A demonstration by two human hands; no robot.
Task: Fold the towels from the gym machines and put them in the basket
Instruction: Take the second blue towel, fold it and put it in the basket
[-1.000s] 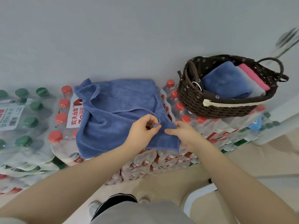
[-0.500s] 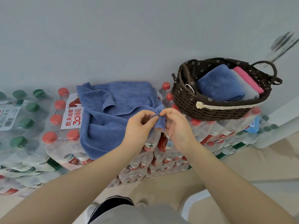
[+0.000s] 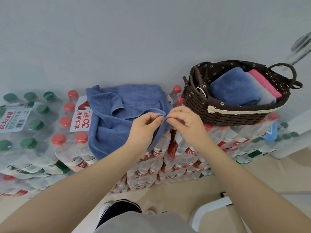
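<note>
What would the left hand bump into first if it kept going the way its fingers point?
Probably the right hand: the left hand points rightward, both pinching the blue towel's corner, fingertips nearly touching.

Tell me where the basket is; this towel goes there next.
In the head view the basket sits at upper right on the bottle packs, right of the blue towel.

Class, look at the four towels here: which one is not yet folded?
The blue towel spread over the water bottle packs, gripped by both hands; the other three lie folded in the basket.
</note>
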